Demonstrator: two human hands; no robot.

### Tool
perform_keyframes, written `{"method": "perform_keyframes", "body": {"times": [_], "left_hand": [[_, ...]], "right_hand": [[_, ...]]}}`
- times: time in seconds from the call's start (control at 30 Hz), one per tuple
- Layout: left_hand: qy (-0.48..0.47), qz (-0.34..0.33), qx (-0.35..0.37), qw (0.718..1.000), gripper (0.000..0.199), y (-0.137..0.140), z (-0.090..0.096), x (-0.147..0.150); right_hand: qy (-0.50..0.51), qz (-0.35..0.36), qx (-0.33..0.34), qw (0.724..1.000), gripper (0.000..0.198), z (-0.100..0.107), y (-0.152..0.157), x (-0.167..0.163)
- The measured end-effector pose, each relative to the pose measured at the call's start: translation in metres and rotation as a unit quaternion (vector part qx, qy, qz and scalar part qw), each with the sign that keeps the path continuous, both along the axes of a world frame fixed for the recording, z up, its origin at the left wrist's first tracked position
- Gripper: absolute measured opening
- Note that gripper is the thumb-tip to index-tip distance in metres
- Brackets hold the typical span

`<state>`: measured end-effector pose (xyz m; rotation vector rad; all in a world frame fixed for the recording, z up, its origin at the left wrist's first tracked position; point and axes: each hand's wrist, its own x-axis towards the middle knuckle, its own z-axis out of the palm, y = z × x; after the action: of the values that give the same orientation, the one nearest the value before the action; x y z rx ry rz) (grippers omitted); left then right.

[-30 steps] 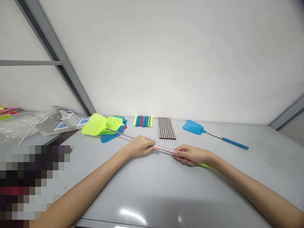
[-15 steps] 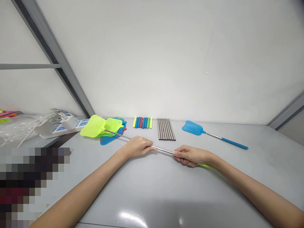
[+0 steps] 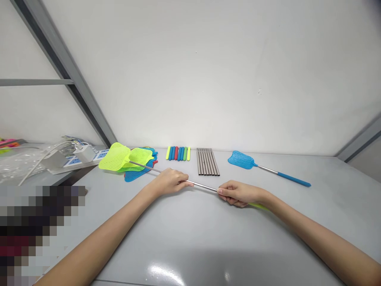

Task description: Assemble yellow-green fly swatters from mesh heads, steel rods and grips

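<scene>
At far left, on a grey surface (image 3: 64, 179) beside the table (image 3: 190, 234), clear plastic wrapping (image 3: 18, 167), crumpled, and a white cable (image 3: 32, 167) across it. Just right of that, a power strip (image 3: 73, 161) with blue-faced sockets and bulky white adapters (image 3: 85, 154) plugged in.

Next, the broad yellow-green head of the held fly swatter (image 3: 114, 157), at the table's back left, overlapping a pile of loose swatter heads (image 3: 142, 157), yellow-green uppermost, blue below, a bit of red at the edge. Cannot tell whether touching the pile.

From that head, a thin metal rod (image 3: 205, 186) slanting down to the right, straight into the left hand (image 3: 172, 180), with fingers and thumb closed around it. Behind, near the wall (image 3: 195, 79), a neat row of coloured grips (image 3: 178, 153), yellow at both ends, blue, red and green between. Right of these, a set of metal tubes (image 3: 207, 162), laid side by side. In front and to the right, the right hand (image 3: 238, 193), likewise grasping the swatter, with a yellow-green handle (image 3: 258, 205) partly visible beyond, under the wrist. Between both hands, a bare stretch of rod.

Farther right, lying flat, well apart from the tubes, a blue fly swatter (image 3: 269, 170), head leftward, blue handle rightward.
</scene>
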<state>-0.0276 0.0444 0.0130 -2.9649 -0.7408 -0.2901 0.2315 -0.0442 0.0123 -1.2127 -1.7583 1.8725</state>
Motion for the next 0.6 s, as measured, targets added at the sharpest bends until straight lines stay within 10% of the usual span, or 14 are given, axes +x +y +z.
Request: {"method": "perform_keyframes", "body": {"times": [0.6], "left_hand": [[-0.067,0.028,-0.045,0.996,0.028,-0.063,0.037,0.009]], "right_hand": [[0.004,0.004,-0.005,1.0,0.038,0.0,-0.007,-0.001]]}}
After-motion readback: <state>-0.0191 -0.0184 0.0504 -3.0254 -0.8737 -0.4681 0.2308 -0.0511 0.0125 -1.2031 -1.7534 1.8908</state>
